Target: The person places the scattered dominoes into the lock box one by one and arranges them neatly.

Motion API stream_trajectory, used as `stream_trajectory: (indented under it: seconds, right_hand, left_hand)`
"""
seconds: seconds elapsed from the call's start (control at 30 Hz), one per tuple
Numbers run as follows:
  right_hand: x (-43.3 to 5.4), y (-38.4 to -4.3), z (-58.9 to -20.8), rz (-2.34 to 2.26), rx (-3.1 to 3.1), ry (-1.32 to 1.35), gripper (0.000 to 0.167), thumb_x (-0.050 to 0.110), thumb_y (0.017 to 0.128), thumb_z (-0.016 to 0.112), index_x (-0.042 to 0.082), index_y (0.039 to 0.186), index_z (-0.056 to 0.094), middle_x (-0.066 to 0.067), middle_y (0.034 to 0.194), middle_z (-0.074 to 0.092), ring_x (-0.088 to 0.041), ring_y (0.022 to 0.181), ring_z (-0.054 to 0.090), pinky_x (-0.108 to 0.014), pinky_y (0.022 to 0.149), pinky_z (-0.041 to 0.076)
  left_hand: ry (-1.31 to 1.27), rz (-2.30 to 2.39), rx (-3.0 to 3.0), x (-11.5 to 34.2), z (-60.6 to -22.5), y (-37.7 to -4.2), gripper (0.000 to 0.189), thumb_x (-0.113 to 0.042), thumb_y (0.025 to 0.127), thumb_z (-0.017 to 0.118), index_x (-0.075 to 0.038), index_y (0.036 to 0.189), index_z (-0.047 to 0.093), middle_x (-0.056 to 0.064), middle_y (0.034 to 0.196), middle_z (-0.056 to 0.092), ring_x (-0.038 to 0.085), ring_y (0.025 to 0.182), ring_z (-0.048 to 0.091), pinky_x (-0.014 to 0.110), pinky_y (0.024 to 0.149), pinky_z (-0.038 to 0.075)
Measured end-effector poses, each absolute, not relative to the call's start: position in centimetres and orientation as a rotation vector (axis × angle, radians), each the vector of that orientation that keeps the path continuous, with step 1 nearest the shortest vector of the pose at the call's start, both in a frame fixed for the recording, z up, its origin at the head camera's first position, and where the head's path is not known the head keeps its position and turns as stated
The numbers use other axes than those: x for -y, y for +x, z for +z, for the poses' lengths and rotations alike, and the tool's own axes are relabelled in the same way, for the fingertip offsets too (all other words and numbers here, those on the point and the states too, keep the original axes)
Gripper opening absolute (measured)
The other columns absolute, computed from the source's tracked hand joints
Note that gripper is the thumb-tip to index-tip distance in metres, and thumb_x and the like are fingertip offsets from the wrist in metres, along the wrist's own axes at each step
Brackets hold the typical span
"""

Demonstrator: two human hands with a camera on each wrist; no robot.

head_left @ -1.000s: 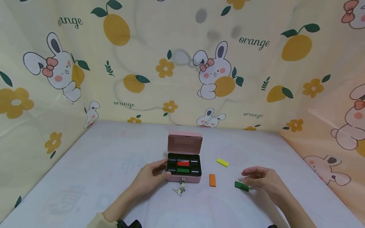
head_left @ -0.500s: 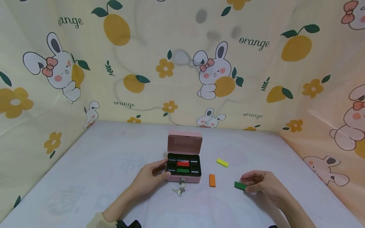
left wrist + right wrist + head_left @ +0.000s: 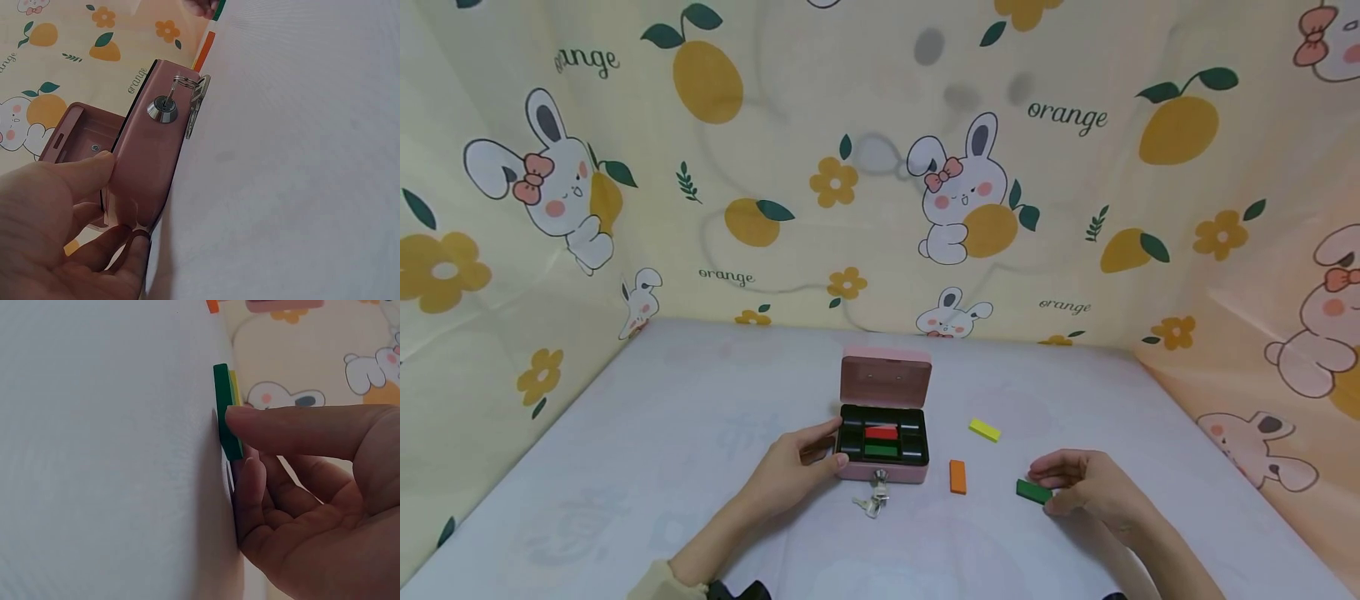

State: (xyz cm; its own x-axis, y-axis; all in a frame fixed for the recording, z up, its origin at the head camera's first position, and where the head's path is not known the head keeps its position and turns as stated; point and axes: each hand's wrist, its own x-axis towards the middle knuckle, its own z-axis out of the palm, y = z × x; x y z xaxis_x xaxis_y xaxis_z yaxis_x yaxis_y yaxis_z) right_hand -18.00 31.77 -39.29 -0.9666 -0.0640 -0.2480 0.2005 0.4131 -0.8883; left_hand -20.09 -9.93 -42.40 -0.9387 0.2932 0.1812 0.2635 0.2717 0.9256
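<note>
A pink cash box [image 3: 883, 472] stands with its lid [image 3: 886, 382] raised, showing a black compartment tray. A red block [image 3: 882, 433] and another green block [image 3: 881, 451] lie in the tray's middle compartments. My left hand [image 3: 792, 471] grips the box's left side, with the thumb at its front corner in the left wrist view. At the right, my right hand [image 3: 1097, 492] pinches the right end of a dark green block [image 3: 1032, 492] on the table. The thumb [image 3: 240, 422] lies against that block in the right wrist view.
Between the box and my right hand lie an orange block [image 3: 957, 477] and a yellow block [image 3: 984, 430]. Keys [image 3: 872, 504] hang from the box's front lock [image 3: 164, 109]. A printed cloth [image 3: 805, 108] walls the white table [image 3: 700, 375] at the back and sides.
My right hand has come down and slightly left, and its thumb and fingers have closed round the end of the green block. The left hand keeps its hold on the box.
</note>
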Motion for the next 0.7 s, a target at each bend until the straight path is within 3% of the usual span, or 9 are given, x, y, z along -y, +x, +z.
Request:
stream_trajectory:
  seconds: [0.7]
  right_hand:
    - [-31.34,-18.18,-39.64,-1.503,-2.484,0.153,0.050,-0.014,0.065,0.082,-0.006,0.112,0.065,-0.011,0.103,0.068,-0.025,0.090,0.061,-0.031,0.076,0.058]
  left_hand:
    - [0.528,1.790,-2.482,9.87,-42.44,-20.08,0.061,-0.022,0.090,0.074,-0.002,0.143,0.050,0.016,0.137,0.055,0.031,0.127,0.051,0.042,0.105,0.044]
